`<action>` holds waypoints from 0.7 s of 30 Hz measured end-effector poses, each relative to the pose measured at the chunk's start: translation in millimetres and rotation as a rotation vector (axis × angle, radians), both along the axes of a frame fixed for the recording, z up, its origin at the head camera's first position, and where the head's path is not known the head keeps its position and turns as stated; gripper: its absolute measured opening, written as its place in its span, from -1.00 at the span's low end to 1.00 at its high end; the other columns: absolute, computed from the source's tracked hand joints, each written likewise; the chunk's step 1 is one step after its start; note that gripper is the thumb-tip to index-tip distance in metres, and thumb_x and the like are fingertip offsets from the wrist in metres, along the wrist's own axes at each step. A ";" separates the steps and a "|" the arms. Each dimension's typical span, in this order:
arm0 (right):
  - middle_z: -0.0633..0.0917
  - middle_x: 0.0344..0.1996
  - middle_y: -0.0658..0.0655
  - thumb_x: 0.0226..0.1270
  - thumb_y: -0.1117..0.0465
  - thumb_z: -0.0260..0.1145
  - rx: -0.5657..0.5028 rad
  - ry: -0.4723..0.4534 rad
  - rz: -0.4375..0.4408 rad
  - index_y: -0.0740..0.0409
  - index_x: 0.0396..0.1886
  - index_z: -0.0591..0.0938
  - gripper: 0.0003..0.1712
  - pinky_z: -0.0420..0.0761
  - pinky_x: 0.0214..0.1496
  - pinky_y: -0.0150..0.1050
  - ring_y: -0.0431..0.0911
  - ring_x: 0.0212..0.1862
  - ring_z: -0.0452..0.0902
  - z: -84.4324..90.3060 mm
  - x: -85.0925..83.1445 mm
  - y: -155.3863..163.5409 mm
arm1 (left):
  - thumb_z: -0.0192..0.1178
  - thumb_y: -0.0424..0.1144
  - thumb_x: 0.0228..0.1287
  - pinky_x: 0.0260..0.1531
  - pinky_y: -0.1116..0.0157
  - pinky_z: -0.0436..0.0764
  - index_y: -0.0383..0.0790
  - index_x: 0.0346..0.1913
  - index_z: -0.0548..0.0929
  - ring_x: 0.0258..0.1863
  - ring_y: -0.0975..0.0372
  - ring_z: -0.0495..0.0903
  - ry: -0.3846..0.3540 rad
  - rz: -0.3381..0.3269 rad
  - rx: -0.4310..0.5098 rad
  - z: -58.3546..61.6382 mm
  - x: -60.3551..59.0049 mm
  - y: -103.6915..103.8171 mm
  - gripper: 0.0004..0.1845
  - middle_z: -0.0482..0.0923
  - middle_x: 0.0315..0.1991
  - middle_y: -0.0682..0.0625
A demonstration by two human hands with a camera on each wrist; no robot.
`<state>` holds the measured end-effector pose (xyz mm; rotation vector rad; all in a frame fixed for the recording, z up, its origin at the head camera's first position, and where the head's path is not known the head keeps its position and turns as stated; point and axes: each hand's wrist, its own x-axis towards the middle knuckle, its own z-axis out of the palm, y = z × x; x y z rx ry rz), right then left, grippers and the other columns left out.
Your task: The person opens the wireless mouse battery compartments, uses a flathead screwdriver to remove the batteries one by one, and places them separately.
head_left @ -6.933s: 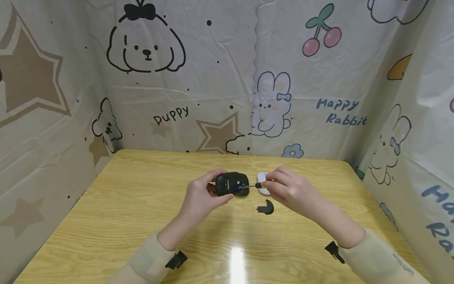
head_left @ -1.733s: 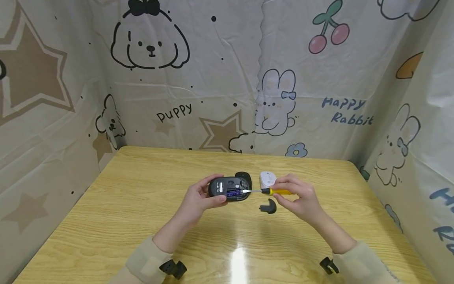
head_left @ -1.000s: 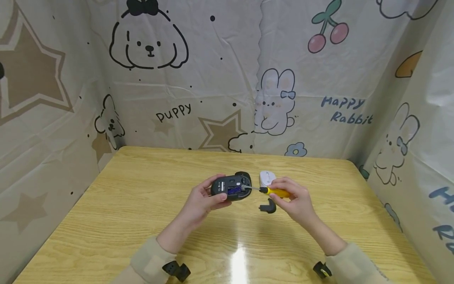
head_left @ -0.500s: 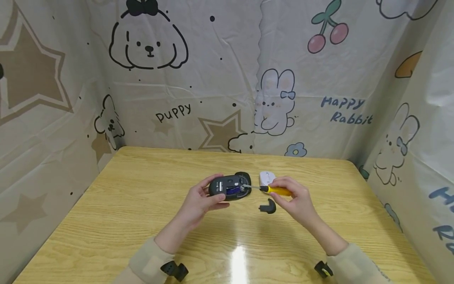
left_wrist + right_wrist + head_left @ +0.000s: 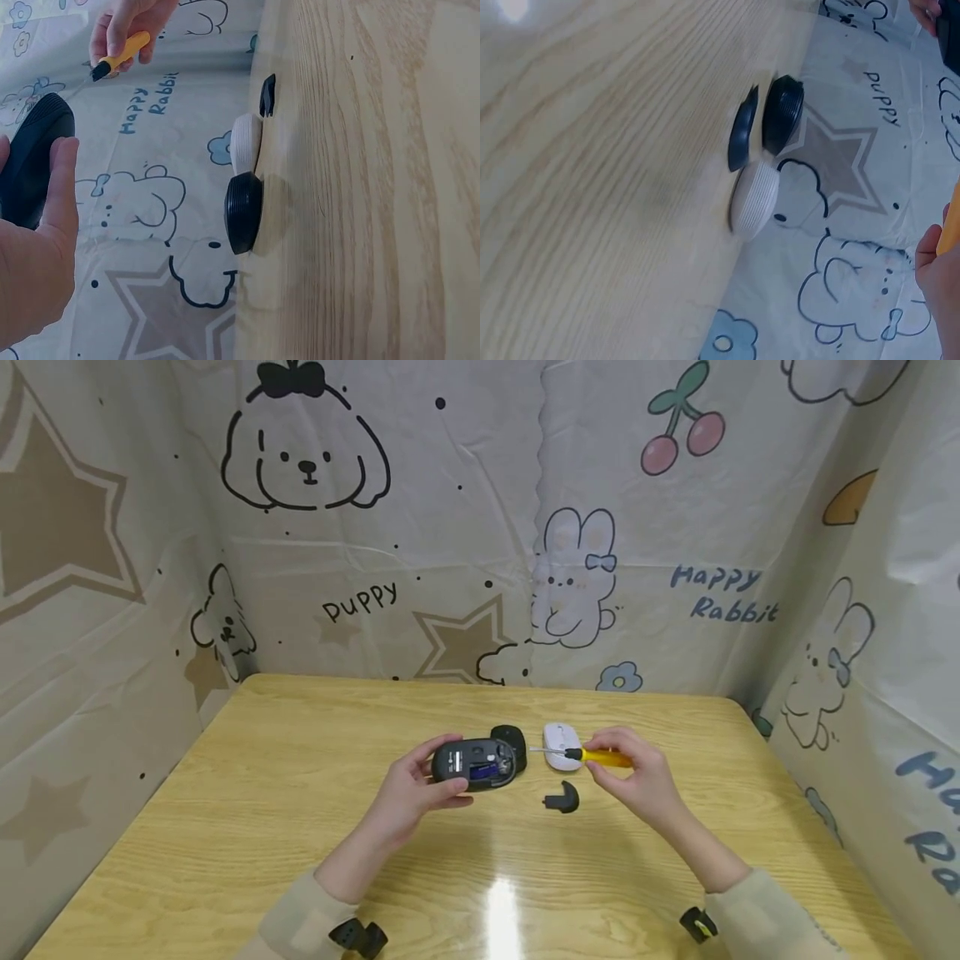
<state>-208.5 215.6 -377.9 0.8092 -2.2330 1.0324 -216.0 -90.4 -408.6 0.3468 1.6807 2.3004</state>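
Observation:
My left hand (image 5: pixel 411 783) grips a black computer mouse (image 5: pixel 452 762) above the table, its underside turned up toward the head view. A blue battery (image 5: pixel 483 772) shows in its uncovered compartment. Between thumb and fingers, my right hand (image 5: pixel 633 772) pinches a screwdriver (image 5: pixel 606 758) with a yellow handle and a metal shaft. The shaft points left at the held mouse, with a gap between tip and mouse in the head view. In the left wrist view the mouse (image 5: pixel 34 161) stands on edge in the hand, the screwdriver (image 5: pixel 127 52) beyond it.
Behind the held mouse, a second black mouse (image 5: pixel 512 742) rests on the table (image 5: pixel 315 718). To its right lies a white mouse (image 5: pixel 558 735), partly behind the screwdriver. A loose black curved cover (image 5: pixel 564 798) lies nearer the front. Printed cloth (image 5: pixel 465 527) encloses the back and sides.
Earlier the screwdriver tip was in the held mouse's battery compartment; now it has drawn back to the right. The left hand with the mouse has shifted slightly left and toward the person.

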 end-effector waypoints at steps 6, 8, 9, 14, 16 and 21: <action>0.65 -0.27 0.15 -0.09 0.56 0.44 0.021 -0.027 -0.051 0.23 -0.28 0.64 -0.67 0.48 -0.14 -0.66 -0.08 -0.24 0.48 -29.4 -21.9 28.8 | 0.37 -0.42 0.05 -0.13 0.01 0.64 -0.15 0.31 0.36 0.03 -0.01 0.54 0.004 -0.003 -0.059 -3.3 -0.5 -2.5 -0.29 0.28 0.23 -0.33; 0.65 -0.26 0.10 -0.08 0.54 0.45 0.029 -0.049 -0.078 0.17 -0.27 0.65 -0.65 0.46 -0.14 -0.67 -0.13 -0.23 0.47 -41.4 -30.3 40.2 | 0.37 -0.42 0.06 -0.13 0.02 0.64 -0.15 0.31 0.36 0.03 -0.01 0.55 0.002 -0.006 -0.063 -4.5 -0.4 -3.7 -0.29 0.28 0.24 -0.34; 0.65 -0.26 0.07 -0.08 0.52 0.46 0.036 -0.056 -0.090 0.13 -0.26 0.65 -0.64 0.45 -0.14 -0.67 -0.16 -0.23 0.46 -45.8 -33.3 45.2 | 0.37 -0.42 0.06 -0.13 0.02 0.64 -0.16 0.31 0.36 0.03 -0.01 0.55 0.000 -0.008 -0.063 -4.9 -0.2 -4.5 -0.29 0.28 0.24 -0.34; 0.65 -0.24 0.00 -0.06 0.48 0.46 0.069 -0.086 -0.119 0.08 -0.26 0.65 -0.64 0.44 -0.14 -0.67 -0.20 -0.21 0.44 -58.4 -44.2 66.0 | 0.36 -0.41 0.06 -0.11 0.03 0.64 -0.17 0.33 0.34 0.04 -0.01 0.54 -0.012 -0.009 -0.068 -5.2 1.1 -8.4 -0.28 0.26 0.25 -0.34; 0.65 -0.24 0.01 -0.05 0.47 0.45 0.091 -0.092 -0.125 0.08 -0.26 0.64 -0.65 0.42 -0.14 -0.67 -0.19 -0.21 0.43 -61.8 -48.6 74.6 | 0.37 -0.40 0.06 -0.13 0.03 0.65 -0.17 0.33 0.33 0.04 -0.01 0.54 -0.015 -0.008 -0.079 -4.9 1.2 -9.5 -0.27 0.26 0.25 -0.34; 0.63 -0.25 0.02 -0.04 0.46 0.45 0.162 -0.099 -0.169 0.10 -0.27 0.63 -0.68 0.41 -0.14 -0.70 -0.17 -0.23 0.43 -69.6 -60.8 96.7 | 0.38 -0.38 0.05 -0.17 0.00 0.65 -0.15 0.32 0.35 0.02 0.00 0.55 -0.016 -0.020 -0.095 -4.2 1.2 -10.1 -0.27 0.26 0.25 -0.34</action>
